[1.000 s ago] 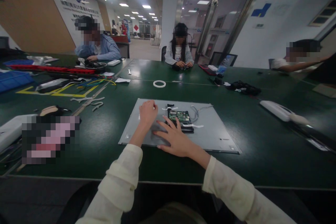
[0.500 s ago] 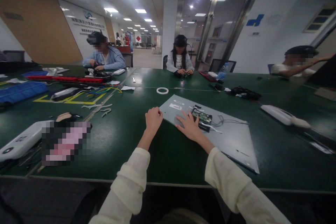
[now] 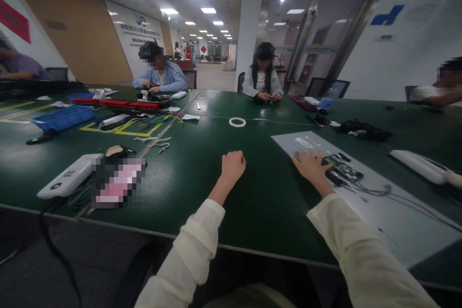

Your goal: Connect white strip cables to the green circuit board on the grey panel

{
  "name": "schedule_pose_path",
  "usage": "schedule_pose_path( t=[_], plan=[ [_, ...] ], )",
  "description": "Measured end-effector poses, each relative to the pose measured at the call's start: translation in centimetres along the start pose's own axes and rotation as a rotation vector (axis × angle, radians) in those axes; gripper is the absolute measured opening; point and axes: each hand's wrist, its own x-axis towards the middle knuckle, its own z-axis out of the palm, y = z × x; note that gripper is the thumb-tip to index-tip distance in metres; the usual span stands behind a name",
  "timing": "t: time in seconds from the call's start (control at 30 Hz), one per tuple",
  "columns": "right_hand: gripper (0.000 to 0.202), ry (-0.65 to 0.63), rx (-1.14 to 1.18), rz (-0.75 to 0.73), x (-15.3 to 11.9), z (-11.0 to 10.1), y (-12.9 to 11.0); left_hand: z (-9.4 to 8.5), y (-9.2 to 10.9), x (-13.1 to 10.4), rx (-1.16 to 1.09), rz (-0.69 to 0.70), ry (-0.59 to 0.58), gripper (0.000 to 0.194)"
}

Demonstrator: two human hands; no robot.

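A flat grey panel [image 3: 393, 216] lies on the green table to my right. Mounted on it is a green circuit board [image 3: 342, 167] with dark parts beside it and grey cables [image 3: 375, 190] trailing right. My right hand [image 3: 312, 167] rests on the panel's left part, fingers spread, the fingertips next to the board and a white label [image 3: 303, 142]. Over bare tabletop left of the panel, my left hand [image 3: 233, 167] is closed in a loose fist, apart from the panel. Its curled fingers hide whatever may be inside.
Beyond my hands lies a white tape ring [image 3: 237, 122]. On the left are a white power bank [image 3: 70, 176], a pixelated pink item [image 3: 119, 180] and a blue tray [image 3: 65, 118]. A white device [image 3: 420, 166] is at right. Other people sit around the table.
The panel has slid right and turned under my right hand, leaving a gap to my left hand, which stays closed. The view has swung a little left.
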Motion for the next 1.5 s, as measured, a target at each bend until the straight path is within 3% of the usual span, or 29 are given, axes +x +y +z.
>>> schedule_pose_path(
  t=[0.2,0.43,0.63,1.0,1.5],
  plan=[
    [0.055,0.110,-0.016,0.050,1.5,0.4,2.8,0.3,0.0,0.1,0.035,0.019,-0.018,0.018],
    [0.047,0.165,-0.173,-0.152,-0.1,-0.2,5.0,0.6,0.0,0.1,0.024,0.030,-0.029,0.018],
    [0.051,0.133,-0.098,-0.018,-0.8,-0.1,6.2,0.7,-0.1,0.2,0.045,0.023,-0.047,0.018],
    [0.054,0.150,-0.037,0.121,0.9,-0.1,8.3,1.7,0.9,0.2,-0.037,0.079,-0.076,0.016],
    [0.061,0.108,-0.018,0.234,5.0,1.6,14.5,2.2,3.1,0.1,0.106,0.122,-0.235,0.028]
  ],
)
